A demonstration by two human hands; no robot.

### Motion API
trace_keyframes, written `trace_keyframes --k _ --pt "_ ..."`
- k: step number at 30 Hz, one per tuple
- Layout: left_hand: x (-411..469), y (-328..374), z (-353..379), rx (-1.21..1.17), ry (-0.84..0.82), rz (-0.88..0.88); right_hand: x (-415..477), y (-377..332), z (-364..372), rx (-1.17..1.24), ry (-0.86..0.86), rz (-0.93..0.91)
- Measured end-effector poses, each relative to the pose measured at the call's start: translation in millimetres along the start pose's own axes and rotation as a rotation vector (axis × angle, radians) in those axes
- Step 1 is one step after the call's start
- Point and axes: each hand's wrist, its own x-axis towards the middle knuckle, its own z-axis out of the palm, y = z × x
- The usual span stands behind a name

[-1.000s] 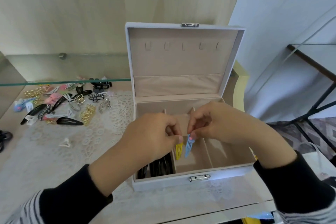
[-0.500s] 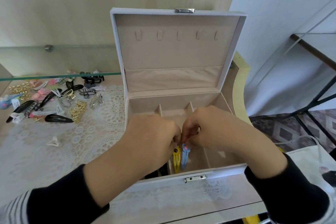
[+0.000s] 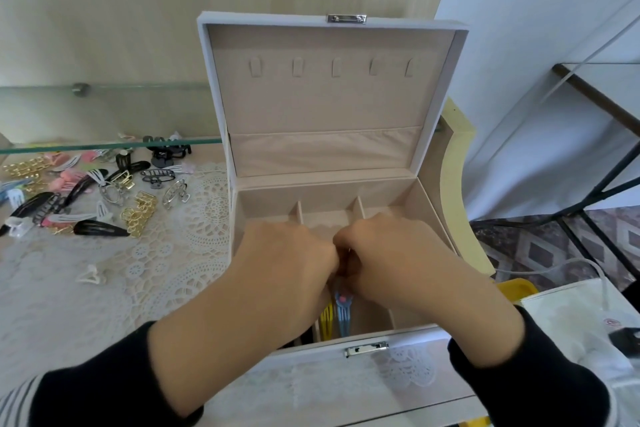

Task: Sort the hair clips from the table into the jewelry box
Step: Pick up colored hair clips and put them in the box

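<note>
Left hand (image 3: 287,253): fingers curled under, grip hidden.
Right hand (image 3: 391,253): likewise, knuckles meeting the left's.
Blue clip (image 3: 343,314): just beneath both hands, inside box (image 3: 427,215).
Yellow clip (image 3: 326,321): beside it, leftward.

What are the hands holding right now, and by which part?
Blue hair clip hangs by its upper end from where left hand and right hand meet; yellow hair clip beside it. Contact hidden, so whose grip cannot be told.

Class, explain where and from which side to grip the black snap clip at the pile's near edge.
Pinch the black snap clip across its narrow middle, coming from above: it lies flat, long axis sideways, with gold clips crowding its right end.
</note>
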Motion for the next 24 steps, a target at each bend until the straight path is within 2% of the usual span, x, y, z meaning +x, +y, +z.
trace_keyframes --k 9,13,20,24 --pt "-4.4 2.1 0.1 0.063 -0.045 0.012 -1.0 -3.7 4.5 -0.027 0.055 0.025" --pt "-5.5 1.6 1.5 0.022 -0.036 0.020 -1.5 -2.5 5.1 -0.019 0.051 0.028" --pt "-19.1 -14.5 7.1 -0.314 0.224 0.049 -9.8 5.2 -1.7 0.102 0.044 0.029" --pt "-27.7 -28.0 13.6 -0.436 0.394 0.027 -11.4 3.9 -6.0 0.221 0.120 0.068"
